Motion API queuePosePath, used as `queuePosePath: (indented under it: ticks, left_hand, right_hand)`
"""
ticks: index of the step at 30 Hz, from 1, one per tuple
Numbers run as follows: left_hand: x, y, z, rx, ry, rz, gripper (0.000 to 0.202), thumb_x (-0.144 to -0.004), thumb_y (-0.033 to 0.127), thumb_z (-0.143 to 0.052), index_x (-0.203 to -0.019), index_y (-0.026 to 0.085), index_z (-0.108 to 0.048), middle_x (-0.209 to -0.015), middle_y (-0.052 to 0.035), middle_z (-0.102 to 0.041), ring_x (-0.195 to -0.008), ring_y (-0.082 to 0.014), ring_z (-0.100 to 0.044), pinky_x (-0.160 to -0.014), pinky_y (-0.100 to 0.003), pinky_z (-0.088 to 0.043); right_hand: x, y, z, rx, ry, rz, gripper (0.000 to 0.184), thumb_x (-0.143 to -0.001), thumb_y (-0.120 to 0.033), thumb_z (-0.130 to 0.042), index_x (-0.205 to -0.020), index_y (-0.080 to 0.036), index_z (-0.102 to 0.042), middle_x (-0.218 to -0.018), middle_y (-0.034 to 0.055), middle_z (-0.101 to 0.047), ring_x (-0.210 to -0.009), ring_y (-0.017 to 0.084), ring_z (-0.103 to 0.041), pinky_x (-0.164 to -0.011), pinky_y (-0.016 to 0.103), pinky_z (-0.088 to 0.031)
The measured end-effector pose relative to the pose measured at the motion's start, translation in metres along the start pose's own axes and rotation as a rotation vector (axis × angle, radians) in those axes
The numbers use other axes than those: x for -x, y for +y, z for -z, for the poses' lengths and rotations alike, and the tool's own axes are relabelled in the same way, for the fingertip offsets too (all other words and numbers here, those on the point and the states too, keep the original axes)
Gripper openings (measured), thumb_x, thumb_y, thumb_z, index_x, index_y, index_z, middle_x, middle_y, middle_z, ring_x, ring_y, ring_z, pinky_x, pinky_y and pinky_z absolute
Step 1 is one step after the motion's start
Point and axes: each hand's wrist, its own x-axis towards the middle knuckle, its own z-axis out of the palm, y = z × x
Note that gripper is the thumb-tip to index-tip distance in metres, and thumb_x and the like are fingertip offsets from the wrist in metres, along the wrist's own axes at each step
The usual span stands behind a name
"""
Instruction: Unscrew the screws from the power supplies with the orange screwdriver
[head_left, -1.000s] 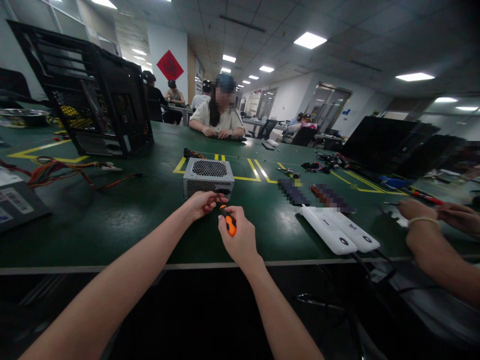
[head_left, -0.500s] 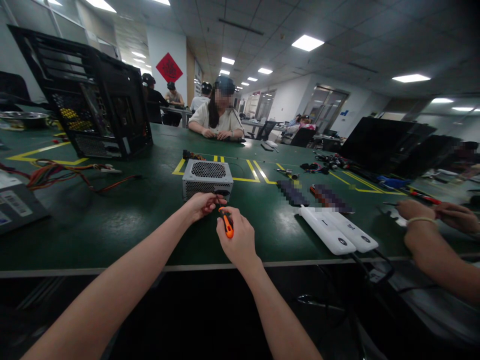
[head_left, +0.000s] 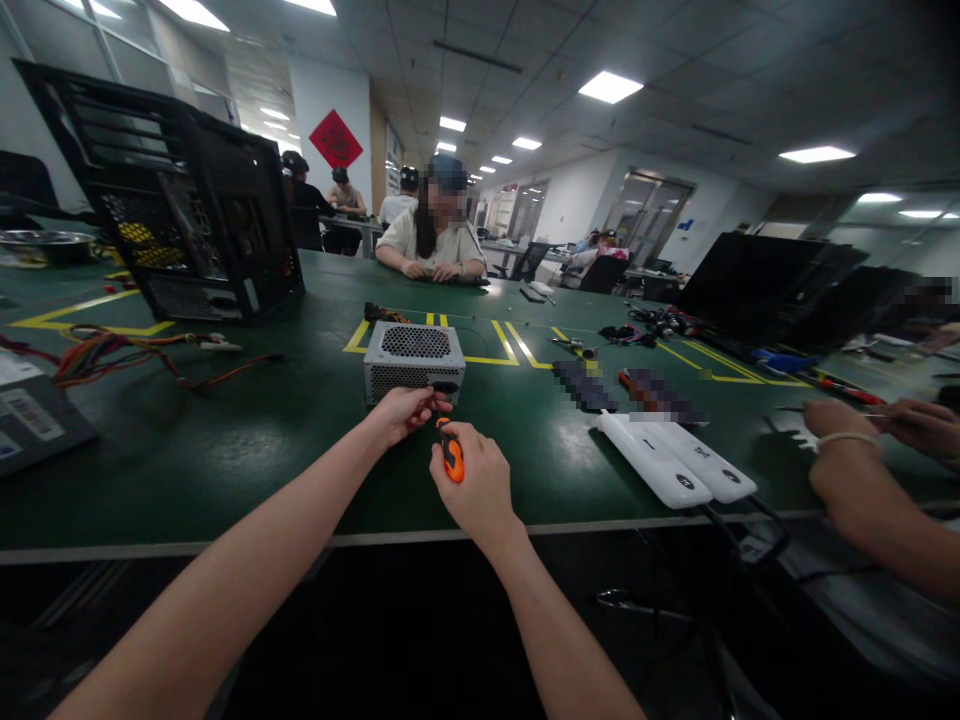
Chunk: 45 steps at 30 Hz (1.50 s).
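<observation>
**Both your hands at the near face of a silver-grey, box-shaped metal power supply [head_left: 414,350]**

In the head view, the power supply sits on the dark green, smooth-topped table [head_left: 255,440], its mesh grille [head_left: 417,341] facing up and a black recessed socket [head_left: 447,387] low on its near face. Your left hand [head_left: 405,415] is at that face, just beside the socket, thumb and fingers drawn close together; whether they pinch anything or touch the metal, I cannot tell. Your right hand [head_left: 476,482] is nearer you than the power supply, fingers wrapped around a screwdriver with an orange-and-black moulded handle [head_left: 452,458]; its shaft is hard to make out.

Just behind the power supply you have a bundle of dark and coloured wires [head_left: 384,313]. Well to its left stand a black, open-framed computer case [head_left: 206,200] and, nearer you, a grey metal box with a white label [head_left: 45,410], beside loose multicoloured cables [head_left: 112,350]. To its right lie two long white plastic devices [head_left: 652,460]; farther right is a co-worker's hand [head_left: 834,420]. Beyond it, across the table, sits a person in a pale short-sleeved top [head_left: 409,236].
</observation>
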Motion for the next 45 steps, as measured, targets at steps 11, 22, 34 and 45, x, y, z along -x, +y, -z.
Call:
queuePosePath:
  ticks: [11,22,34,45]
  left_hand:
    - [-0.003,-0.002,0.002,-0.009,0.008,0.005,0.016,-0.085,0.015,-0.047,-0.082,0.006,-0.059,-0.068,-0.0101,-0.067,-0.031,0.0003,-0.034,-0.027,-0.010,-0.018]
    - [0.002,0.002,-0.001,-0.058,0.012,0.013,0.018,-0.085,0.013,-0.042,-0.085,0.005,-0.058,-0.068,-0.0083,-0.067,-0.034,0.0000,-0.036,-0.028,-0.009,-0.018]
    - [0.003,0.001,-0.001,-0.123,-0.042,0.020,0.015,-0.081,0.012,-0.050,-0.091,0.005,-0.059,-0.070,-0.0088,-0.067,-0.036,-0.0003,-0.037,-0.029,-0.010,-0.020]
    - [-0.005,-0.009,0.005,-0.086,-0.254,0.008,0.033,-0.081,0.010,-0.048,-0.113,0.007,-0.051,-0.084,-0.0120,-0.068,-0.043,-0.0021,-0.044,-0.035,-0.010,-0.032]
  right_hand:
    - [-0.002,0.030,0.020,-0.031,0.131,-0.019,0.013,-0.078,-0.022,-0.050,-0.089,-0.018,-0.056,-0.084,0.0033,-0.064,-0.075,0.017,-0.058,-0.071,0.030,-0.043]
    - [0.000,0.031,0.018,-0.080,0.100,-0.051,0.014,-0.080,-0.023,-0.049,-0.092,-0.019,-0.056,-0.089,0.0034,-0.064,-0.081,0.018,-0.058,-0.075,0.031,-0.043]
    - [-0.001,0.029,0.020,-0.105,0.042,-0.163,0.021,-0.084,-0.036,-0.047,-0.096,-0.019,-0.049,-0.071,-0.0009,-0.058,-0.059,0.013,-0.054,-0.058,0.025,-0.041]
    - [-0.001,0.027,0.019,0.001,-0.016,0.024,0.012,-0.081,-0.024,-0.049,-0.088,-0.020,-0.057,-0.085,0.0042,-0.057,-0.081,0.018,-0.054,-0.075,0.030,-0.042]
